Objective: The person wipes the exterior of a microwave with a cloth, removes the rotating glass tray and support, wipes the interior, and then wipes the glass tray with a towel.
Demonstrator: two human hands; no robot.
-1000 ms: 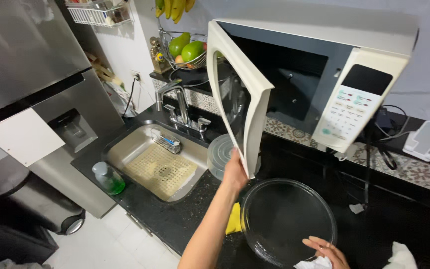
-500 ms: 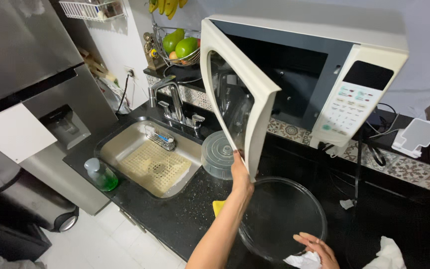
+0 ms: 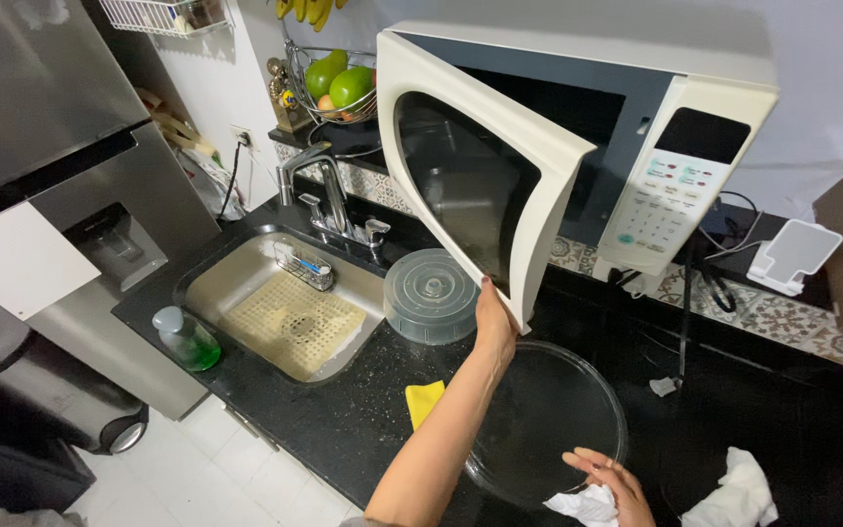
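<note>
Holding the lower corner of the cream plastic microwave door (image 3: 480, 166), the left hand (image 3: 493, 322) is seen with its fingers wrapped closed around the door's edge, while the right hand (image 3: 609, 480) is closed on a crumpled white paper towel (image 3: 582, 506) pressed to the near rim of the round clear glass turntable plate (image 3: 543, 420). This plate lies flat on the black speckled stone desk (image 3: 343, 410), just below the open door and in front of the cream microwave oven (image 3: 626, 146). Wiping of this kind is judged best done with light, even pressure and circular strokes, the plate being kept flat so that the smooth glass is not slid off the glossy desk; the door is better held steady so that it is not swung into the working arm. A yellow cloth (image 3: 424, 400) lies just beside the plate, and a ribbed translucent plastic dome cover (image 3: 431, 295) stands between the plate and the stainless steel sink (image 3: 246, 263), which is lined with a pale perforated mat (image 3: 290, 322). A rounded green soap bottle (image 3: 185, 340) stands at the sink's near corner, a chrome tap (image 3: 319, 185) behind it, and another crumpled white cloth (image 3: 734, 498) lies to the right.
</note>
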